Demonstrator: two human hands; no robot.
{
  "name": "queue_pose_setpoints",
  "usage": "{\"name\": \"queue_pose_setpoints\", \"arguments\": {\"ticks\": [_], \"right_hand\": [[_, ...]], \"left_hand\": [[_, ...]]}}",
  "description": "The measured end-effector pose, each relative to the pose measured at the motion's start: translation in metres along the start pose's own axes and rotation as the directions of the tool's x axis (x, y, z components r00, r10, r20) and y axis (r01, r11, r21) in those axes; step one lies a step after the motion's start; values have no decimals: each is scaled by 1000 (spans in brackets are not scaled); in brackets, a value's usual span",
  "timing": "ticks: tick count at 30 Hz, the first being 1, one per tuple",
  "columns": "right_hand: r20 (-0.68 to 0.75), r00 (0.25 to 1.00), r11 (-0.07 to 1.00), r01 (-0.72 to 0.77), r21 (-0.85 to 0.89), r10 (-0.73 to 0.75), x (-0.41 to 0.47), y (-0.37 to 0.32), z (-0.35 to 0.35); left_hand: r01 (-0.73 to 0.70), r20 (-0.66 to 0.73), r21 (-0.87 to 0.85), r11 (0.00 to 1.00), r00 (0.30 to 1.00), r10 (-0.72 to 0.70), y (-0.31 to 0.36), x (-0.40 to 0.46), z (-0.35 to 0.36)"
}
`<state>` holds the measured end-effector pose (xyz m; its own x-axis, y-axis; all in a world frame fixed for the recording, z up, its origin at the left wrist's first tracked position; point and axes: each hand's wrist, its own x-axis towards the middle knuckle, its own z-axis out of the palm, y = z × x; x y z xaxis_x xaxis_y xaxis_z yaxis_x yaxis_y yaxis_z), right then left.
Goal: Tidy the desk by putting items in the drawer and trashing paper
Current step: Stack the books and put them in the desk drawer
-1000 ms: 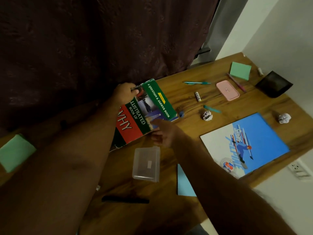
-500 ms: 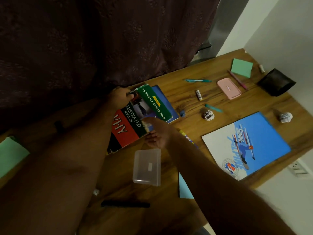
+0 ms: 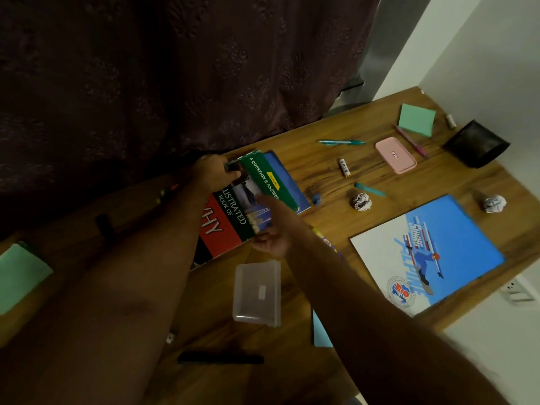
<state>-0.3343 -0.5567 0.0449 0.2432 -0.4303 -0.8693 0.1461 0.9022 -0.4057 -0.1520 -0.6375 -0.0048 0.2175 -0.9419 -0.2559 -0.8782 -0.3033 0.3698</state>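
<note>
Both hands grip the green and red book (image 3: 233,217) at the desk's (image 3: 321,171) back edge, left hand (image 3: 214,173) pinching its far corner, right hand (image 3: 273,229) clasping its near edge, over a blue book (image 3: 287,182).

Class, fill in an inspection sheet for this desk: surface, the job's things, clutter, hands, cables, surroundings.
Surface: wooden desk, crowded.
Job's things: green-and-red illustrated book atop a blue book; two crumpled paper balls.
Clutter: clear plastic box, pink case, green sticky pad, teal pen, blue-and-white folder.
Hands: left hand grips the book's far end; right hand its near edge.
Cables: nothing seen.
Surroundings: dark curtain, white wall.
</note>
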Motion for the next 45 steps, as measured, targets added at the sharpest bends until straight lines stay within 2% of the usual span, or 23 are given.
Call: {"name": "queue_pose_setpoints", "arguments": {"ticks": [3, 8, 14, 20, 22, 24, 26, 28, 32, 35, 38, 45], "right_hand": [[-16, 1000, 999, 23, 23, -22, 1, 2, 7], [-1, 999, 999, 40, -15, -40, -6, 1, 4], [46, 993, 994, 111, 12, -112, -16, 6, 3], [8, 975, 973, 222, -57, -222, -13, 15, 3], [-15, 965, 965, 261, -39, -261, -18, 13, -3], [22, 950, 950, 310, 27, -311, -31, 10, -10], [17, 916, 916, 398, 54, -400, -41, 4, -22], [-31, 849, 849, 528, 29, -527, -50, -3, -33], [-146, 727, 735, 678, 0, -671, -68, -17, -67], [-216, 694, 716, 698, -32, -686, -83, -25, -102], [-279, 691, 732, 678, -69, -667, -89, -25, -146], [-343, 740, 795, 606, -33, -578, -111, -12, -265]], "left_hand": [[4, 47, -58, 998, 999, -2, -1, -2, -6], [12, 42, -110, 994, 999, -7, 6, -7, -26], [-115, 78, -145, 983, 989, 128, 26, -28, -62], [-303, -126, -127, 944, 949, 288, 46, -67, -83], [-344, -196, -174, 923, 930, 310, 55, -78, -93], [-375, -255, -247, 894, 915, 313, 68, -88, -103], [-402, -300, -300, 865, 901, 314, 84, -96, -110], [-421, -337, -330, 845, 889, 312, 101, -101, -117], [-440, -336, -433, 787, 888, 312, 140, -105, -119], [-442, -331, -505, 741, 892, 307, 173, -105, -105], [-433, -302, -484, 760, 898, 319, 212, -108, -81], [-424, -181, -341, 839, 905, 385, 320, -126, 2]]}}
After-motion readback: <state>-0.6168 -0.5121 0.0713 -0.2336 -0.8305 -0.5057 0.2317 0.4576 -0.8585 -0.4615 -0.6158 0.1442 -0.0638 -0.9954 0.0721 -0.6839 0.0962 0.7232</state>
